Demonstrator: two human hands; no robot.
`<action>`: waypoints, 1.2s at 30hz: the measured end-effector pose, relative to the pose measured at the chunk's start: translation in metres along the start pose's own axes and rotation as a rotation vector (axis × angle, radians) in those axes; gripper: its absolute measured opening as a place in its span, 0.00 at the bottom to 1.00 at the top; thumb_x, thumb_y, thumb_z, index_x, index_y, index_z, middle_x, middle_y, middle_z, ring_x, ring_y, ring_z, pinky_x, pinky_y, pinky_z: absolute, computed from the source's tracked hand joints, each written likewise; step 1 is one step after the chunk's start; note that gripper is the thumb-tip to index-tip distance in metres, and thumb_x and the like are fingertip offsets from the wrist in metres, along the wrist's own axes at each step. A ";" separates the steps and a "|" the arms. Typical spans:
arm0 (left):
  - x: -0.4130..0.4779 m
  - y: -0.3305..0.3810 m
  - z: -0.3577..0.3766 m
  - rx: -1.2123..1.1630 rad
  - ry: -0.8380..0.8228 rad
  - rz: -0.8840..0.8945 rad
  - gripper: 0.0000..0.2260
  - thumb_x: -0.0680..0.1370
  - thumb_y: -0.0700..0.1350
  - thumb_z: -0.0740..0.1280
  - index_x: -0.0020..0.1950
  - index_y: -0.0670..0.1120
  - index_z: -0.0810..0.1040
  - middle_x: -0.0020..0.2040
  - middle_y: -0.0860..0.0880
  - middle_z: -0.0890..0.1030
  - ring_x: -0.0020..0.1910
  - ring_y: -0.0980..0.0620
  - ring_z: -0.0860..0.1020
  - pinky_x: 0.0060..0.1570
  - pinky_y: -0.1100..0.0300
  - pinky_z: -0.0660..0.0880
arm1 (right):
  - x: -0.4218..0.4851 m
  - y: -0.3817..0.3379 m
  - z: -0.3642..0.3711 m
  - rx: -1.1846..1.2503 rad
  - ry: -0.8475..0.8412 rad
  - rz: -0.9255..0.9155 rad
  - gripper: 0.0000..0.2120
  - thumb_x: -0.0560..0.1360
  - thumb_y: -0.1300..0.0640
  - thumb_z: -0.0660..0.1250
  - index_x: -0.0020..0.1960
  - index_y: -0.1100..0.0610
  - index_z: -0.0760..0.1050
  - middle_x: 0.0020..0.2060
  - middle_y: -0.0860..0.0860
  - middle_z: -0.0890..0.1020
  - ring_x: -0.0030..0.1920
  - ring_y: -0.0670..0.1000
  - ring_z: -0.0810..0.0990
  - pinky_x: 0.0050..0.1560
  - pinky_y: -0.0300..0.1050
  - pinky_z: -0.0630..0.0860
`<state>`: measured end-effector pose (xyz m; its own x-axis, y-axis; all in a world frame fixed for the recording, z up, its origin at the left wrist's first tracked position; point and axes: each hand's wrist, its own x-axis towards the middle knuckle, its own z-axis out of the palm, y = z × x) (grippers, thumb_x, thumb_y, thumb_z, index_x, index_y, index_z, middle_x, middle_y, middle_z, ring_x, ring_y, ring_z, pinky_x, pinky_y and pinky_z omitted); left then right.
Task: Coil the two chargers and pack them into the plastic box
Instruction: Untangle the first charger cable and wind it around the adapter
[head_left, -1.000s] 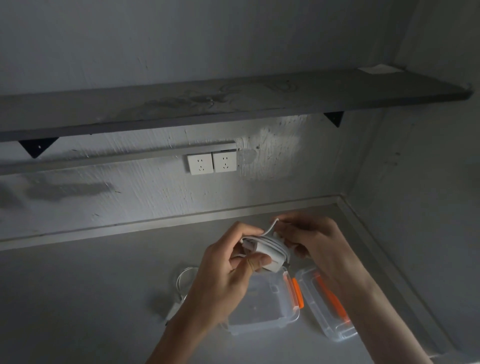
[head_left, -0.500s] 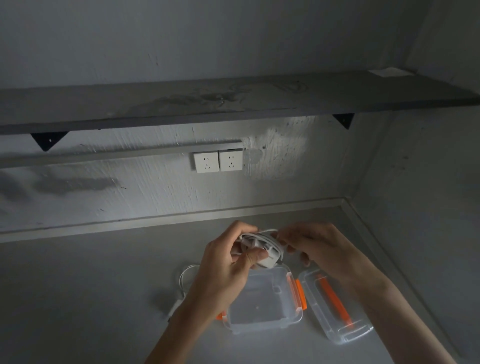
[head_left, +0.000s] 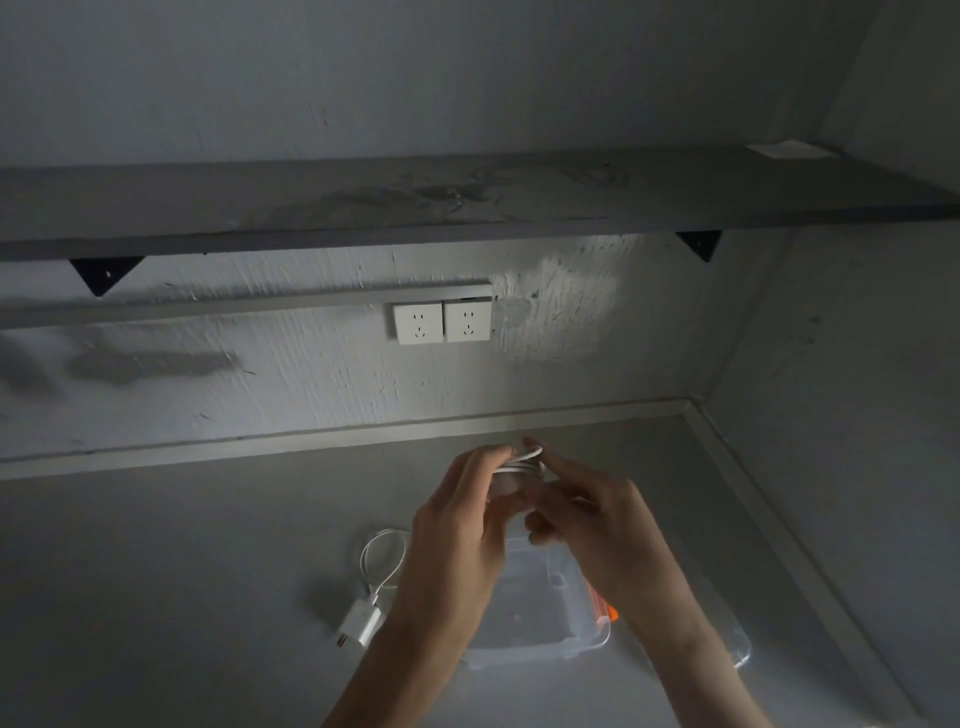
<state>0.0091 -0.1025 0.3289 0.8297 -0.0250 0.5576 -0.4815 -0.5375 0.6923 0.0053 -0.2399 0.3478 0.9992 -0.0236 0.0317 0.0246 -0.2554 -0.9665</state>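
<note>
My left hand (head_left: 457, 525) and my right hand (head_left: 592, 519) meet above the grey counter, both closed around a white charger (head_left: 522, 462) with its cable wound round it; only the top loops show between the fingers. A clear plastic box (head_left: 540, 608) with an orange latch sits open on the counter below my hands, partly hidden by them. Its clear lid (head_left: 740, 649) lies to the right, mostly behind my right forearm. The second white charger (head_left: 359, 623) lies left of the box, its cable in a loose loop (head_left: 384, 558).
The grey counter (head_left: 182, 597) ends at a back wall with two white sockets (head_left: 441, 322). A side wall closes the right. A long grey shelf (head_left: 467, 202) on black brackets runs overhead.
My hands have closed over the wound charger, my right hand sliding across in front of it. The view has dropped, and the second charger's plug now shows left of the box.
</note>
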 end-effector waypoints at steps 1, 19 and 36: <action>-0.001 -0.002 -0.001 -0.017 0.014 -0.017 0.20 0.72 0.39 0.73 0.58 0.55 0.73 0.52 0.52 0.83 0.46 0.56 0.82 0.46 0.63 0.79 | -0.001 0.000 0.003 0.115 0.009 0.020 0.15 0.76 0.62 0.68 0.56 0.44 0.82 0.31 0.50 0.84 0.33 0.45 0.83 0.39 0.36 0.80; -0.018 -0.036 -0.043 -0.359 0.167 -0.434 0.12 0.71 0.42 0.73 0.52 0.52 0.79 0.48 0.55 0.85 0.50 0.58 0.83 0.50 0.55 0.81 | -0.002 0.016 0.038 0.581 -0.029 0.238 0.04 0.65 0.61 0.73 0.39 0.60 0.84 0.34 0.52 0.85 0.35 0.47 0.84 0.38 0.35 0.81; -0.015 -0.052 -0.062 -0.800 0.076 -0.684 0.10 0.76 0.35 0.69 0.56 0.40 0.77 0.52 0.40 0.83 0.49 0.39 0.84 0.43 0.50 0.83 | -0.034 0.042 0.056 0.301 0.275 0.002 0.04 0.74 0.66 0.68 0.42 0.60 0.80 0.39 0.55 0.83 0.39 0.54 0.84 0.39 0.49 0.81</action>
<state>0.0046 -0.0217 0.3132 0.9883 0.1414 -0.0578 0.0134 0.2964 0.9550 -0.0262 -0.1961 0.2918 0.9546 -0.2923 0.0567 0.0711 0.0386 -0.9967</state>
